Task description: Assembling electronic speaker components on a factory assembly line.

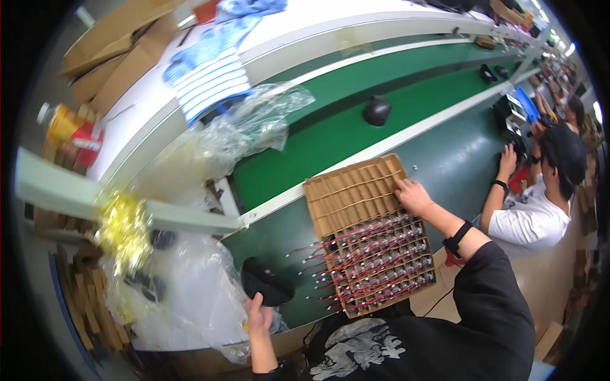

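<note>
At the near edge of the bench, my left hand [257,312] is closed on a black cup-shaped housing [270,287], its thumb on the rim and its other fingers hidden. My right hand [415,198] rests over the right edge of a divided cardboard box [356,190], fingers bent down at the cells; what they pinch, if anything, is hidden. The box's far rows show bare cardboard cells. Its nearer rows hold several small parts with red and black wires [375,267], whose white plug ends hang out to the left.
Beyond the bench runs a green conveyor belt [318,159] carrying another black housing [377,111]. Clear plastic bags [190,286] cover the left side, near a pale post [76,187]. A striped cloth [213,82] lies on the far shelf. A co-worker [534,209] sits at the right.
</note>
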`<move>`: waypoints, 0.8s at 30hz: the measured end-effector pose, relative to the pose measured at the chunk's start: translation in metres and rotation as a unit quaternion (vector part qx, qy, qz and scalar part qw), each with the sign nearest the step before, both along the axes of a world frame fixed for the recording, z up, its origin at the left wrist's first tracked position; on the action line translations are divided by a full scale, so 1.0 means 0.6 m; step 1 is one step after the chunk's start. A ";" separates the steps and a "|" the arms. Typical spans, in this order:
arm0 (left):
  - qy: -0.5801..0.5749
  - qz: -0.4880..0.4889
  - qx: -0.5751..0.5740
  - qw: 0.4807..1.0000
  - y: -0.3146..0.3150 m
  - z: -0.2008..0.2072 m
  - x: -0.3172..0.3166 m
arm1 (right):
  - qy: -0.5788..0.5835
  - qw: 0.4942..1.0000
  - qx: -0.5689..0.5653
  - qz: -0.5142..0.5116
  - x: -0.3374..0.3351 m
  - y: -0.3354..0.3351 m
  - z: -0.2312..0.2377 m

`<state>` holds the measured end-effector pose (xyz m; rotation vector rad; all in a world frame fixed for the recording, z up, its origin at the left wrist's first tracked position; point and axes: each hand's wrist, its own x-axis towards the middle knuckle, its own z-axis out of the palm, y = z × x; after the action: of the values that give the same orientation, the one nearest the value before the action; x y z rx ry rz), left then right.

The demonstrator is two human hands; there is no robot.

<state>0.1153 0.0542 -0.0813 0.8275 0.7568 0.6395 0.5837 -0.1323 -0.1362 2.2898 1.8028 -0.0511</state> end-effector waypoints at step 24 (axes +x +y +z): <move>0.155 0.051 0.518 0.840 -0.133 0.091 -0.034 | 0.916 0.307 0.149 -0.209 -0.304 0.021 0.267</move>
<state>0.0951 -0.0259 -0.0270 1.9359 0.7228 1.0464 0.4012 -0.1197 0.0237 2.2079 0.7864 -3.9035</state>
